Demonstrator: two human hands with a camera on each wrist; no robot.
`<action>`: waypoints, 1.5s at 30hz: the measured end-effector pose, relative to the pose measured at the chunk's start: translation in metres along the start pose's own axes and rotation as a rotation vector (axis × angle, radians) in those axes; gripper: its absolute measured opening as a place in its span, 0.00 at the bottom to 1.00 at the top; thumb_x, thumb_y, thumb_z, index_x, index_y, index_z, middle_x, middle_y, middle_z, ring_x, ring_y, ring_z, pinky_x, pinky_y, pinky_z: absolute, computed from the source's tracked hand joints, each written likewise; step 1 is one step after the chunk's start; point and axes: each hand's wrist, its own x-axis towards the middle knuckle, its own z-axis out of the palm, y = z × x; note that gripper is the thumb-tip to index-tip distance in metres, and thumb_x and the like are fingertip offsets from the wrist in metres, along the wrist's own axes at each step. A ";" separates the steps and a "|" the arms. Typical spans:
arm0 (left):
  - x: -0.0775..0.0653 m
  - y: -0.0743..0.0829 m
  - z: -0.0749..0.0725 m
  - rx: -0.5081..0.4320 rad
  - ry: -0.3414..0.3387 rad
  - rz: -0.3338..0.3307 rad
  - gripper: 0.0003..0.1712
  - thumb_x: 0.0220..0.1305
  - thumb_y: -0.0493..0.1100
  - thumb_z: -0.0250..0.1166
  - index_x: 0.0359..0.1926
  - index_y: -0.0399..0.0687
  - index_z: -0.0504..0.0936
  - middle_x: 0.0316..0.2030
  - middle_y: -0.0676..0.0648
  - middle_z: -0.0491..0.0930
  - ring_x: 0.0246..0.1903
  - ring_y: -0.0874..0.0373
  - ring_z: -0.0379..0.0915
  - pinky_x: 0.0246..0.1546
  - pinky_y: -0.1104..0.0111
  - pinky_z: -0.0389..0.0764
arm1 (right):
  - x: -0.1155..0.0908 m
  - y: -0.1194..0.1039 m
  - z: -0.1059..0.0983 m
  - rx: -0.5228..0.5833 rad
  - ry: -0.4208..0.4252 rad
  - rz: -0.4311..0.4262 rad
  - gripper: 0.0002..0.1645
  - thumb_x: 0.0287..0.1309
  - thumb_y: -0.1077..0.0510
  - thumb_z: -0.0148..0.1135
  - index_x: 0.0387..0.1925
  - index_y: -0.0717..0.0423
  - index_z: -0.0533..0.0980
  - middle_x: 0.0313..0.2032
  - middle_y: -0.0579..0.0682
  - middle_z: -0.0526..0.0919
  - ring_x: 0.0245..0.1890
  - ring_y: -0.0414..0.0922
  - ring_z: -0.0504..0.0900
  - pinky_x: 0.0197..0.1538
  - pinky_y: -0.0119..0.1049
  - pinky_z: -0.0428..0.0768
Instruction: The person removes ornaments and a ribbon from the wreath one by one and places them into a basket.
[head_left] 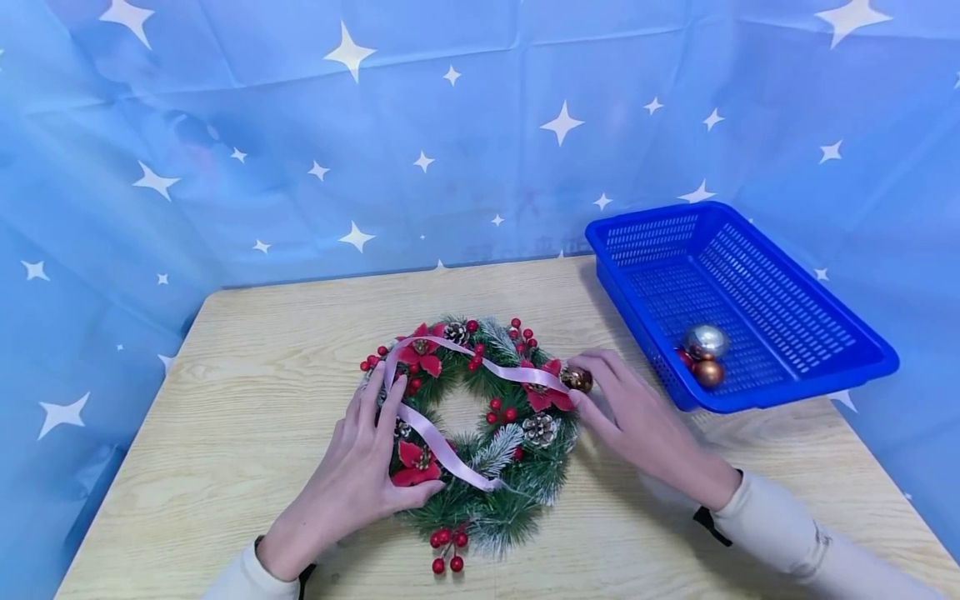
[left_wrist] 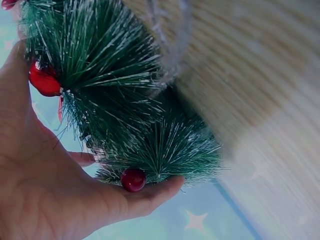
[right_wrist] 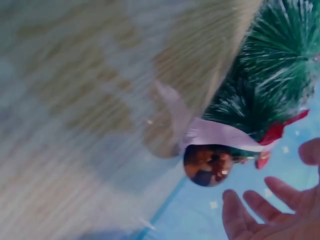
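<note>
A green wreath [head_left: 517, 475] with red flowers, berries and pine cones lies on the table. A pale pink ribbon [head_left: 442, 446] loops loosely over its top. My left hand [head_left: 352, 467] rests on the wreath's left side, fingers and thumb spread and fairly straight; in the left wrist view the thumb [left_wrist: 160, 197] lies along the needles by a red berry [left_wrist: 133, 179]. A shiny bronze ball ornament [right_wrist: 207, 165] sits at the wreath's right edge, beside the ribbon. Close to it is my right hand [head_left: 637, 412], its fingers [right_wrist: 237, 212] loosely bent and apart from the ball.
At the right back stands a blue plastic basket [head_left: 795, 392] with slotted walls. It holds a silver ball [head_left: 707, 342], a copper ball [head_left: 708, 373] and a partly hidden red ball [head_left: 685, 358]. A blue star-patterned cloth [head_left: 480, 167] hangs behind the wooden table [head_left: 247, 375].
</note>
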 end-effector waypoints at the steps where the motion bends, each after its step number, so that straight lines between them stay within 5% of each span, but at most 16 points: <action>1: 0.000 -0.001 0.000 -0.003 -0.001 0.002 0.80 0.52 0.70 0.83 0.88 0.41 0.45 0.86 0.33 0.39 0.78 0.22 0.50 0.57 0.24 0.72 | 0.001 0.002 0.001 0.009 -0.008 0.005 0.26 0.81 0.50 0.62 0.71 0.56 0.75 0.66 0.51 0.78 0.64 0.54 0.80 0.62 0.59 0.80; 10: 0.000 -0.003 0.000 -0.004 -0.007 0.001 0.82 0.50 0.71 0.84 0.88 0.41 0.44 0.86 0.34 0.38 0.79 0.22 0.46 0.61 0.23 0.67 | 0.009 0.018 0.007 0.058 -0.098 0.029 0.25 0.85 0.54 0.56 0.74 0.59 0.73 0.68 0.57 0.76 0.68 0.58 0.78 0.65 0.62 0.78; 27: -0.004 0.002 0.002 0.047 0.039 -0.087 0.87 0.47 0.75 0.84 0.90 0.47 0.39 0.84 0.30 0.44 0.79 0.25 0.48 0.60 0.25 0.69 | 0.013 0.026 0.011 0.113 -0.158 0.052 0.22 0.78 0.64 0.64 0.69 0.58 0.74 0.58 0.55 0.79 0.53 0.50 0.80 0.55 0.55 0.81; 37: -0.005 0.001 0.005 0.029 0.027 -0.079 0.78 0.52 0.73 0.82 0.88 0.41 0.48 0.85 0.31 0.43 0.80 0.27 0.47 0.59 0.25 0.70 | 0.010 0.013 -0.006 0.095 0.029 0.017 0.25 0.76 0.65 0.67 0.69 0.59 0.74 0.60 0.56 0.79 0.52 0.49 0.82 0.49 0.51 0.84; 41: -0.005 0.001 0.006 0.031 0.031 -0.076 0.78 0.52 0.72 0.82 0.88 0.40 0.48 0.85 0.31 0.44 0.79 0.27 0.48 0.60 0.25 0.70 | 0.013 0.009 -0.023 0.093 0.136 -0.076 0.27 0.70 0.71 0.70 0.67 0.64 0.75 0.59 0.57 0.80 0.53 0.48 0.81 0.51 0.37 0.84; 45: -0.006 0.000 0.006 0.037 0.032 -0.069 0.79 0.52 0.73 0.82 0.88 0.40 0.48 0.85 0.31 0.44 0.79 0.27 0.49 0.60 0.25 0.69 | 0.012 0.013 -0.043 0.110 0.192 -0.078 0.29 0.66 0.75 0.70 0.67 0.65 0.76 0.60 0.57 0.80 0.54 0.46 0.79 0.54 0.22 0.77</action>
